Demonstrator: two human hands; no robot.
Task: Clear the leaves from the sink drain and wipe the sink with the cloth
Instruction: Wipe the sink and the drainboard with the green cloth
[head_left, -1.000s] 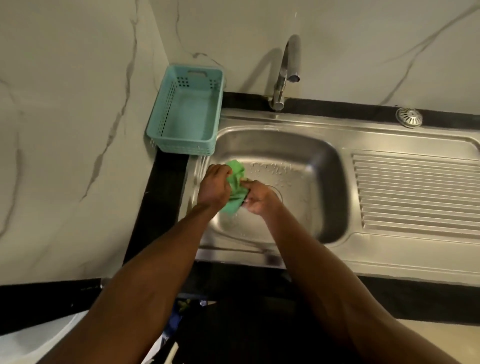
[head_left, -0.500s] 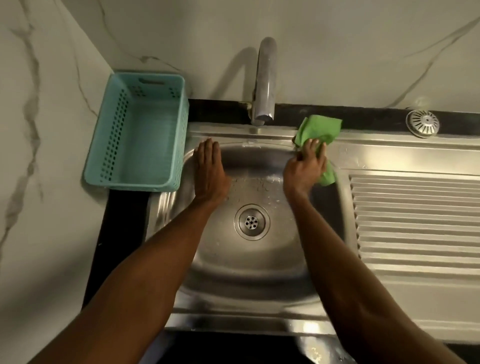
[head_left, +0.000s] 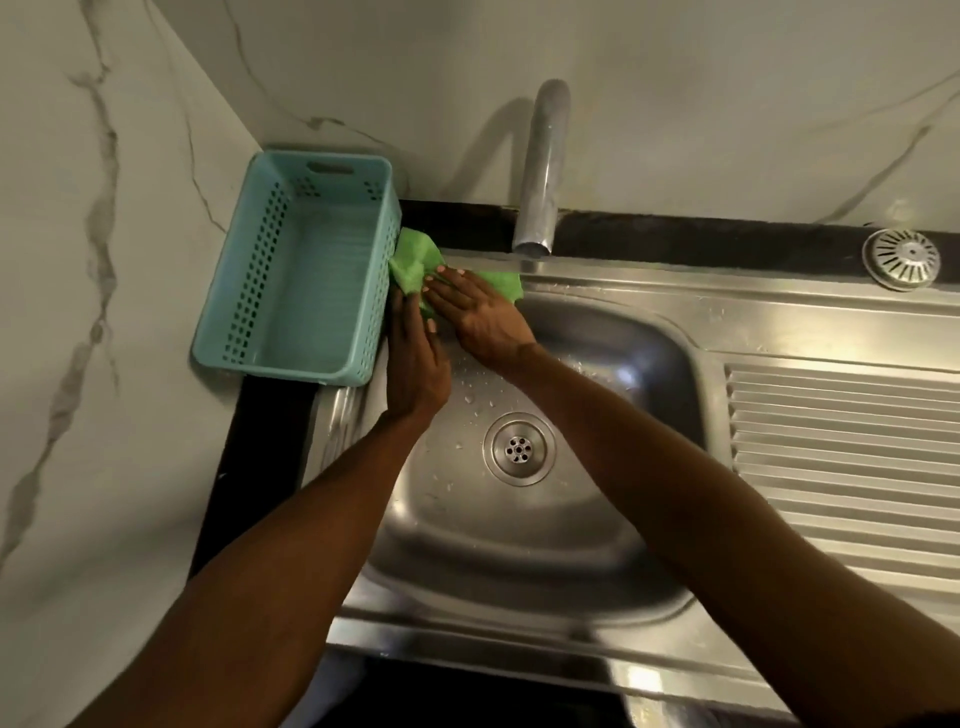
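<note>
Your right hand (head_left: 480, 314) has swept the cloth (head_left: 415, 260) from right of the tap to the sink's (head_left: 613, 364) upper-left corner, fingers flat on it; left fingers (head_left: 410, 312) touch its edge. Drain (head_left: 518, 449) shows no leaves.

The right hand (head_left: 480, 312) covers the cloth's (head_left: 415, 260) middle; the drainboard (head_left: 841, 467) runs off the right edge.

Dim, warm light; the curved steel tap (head_left: 540, 171) casts a soft shadow toward 10 o'clock; wide-angle bending at edges.
</note>
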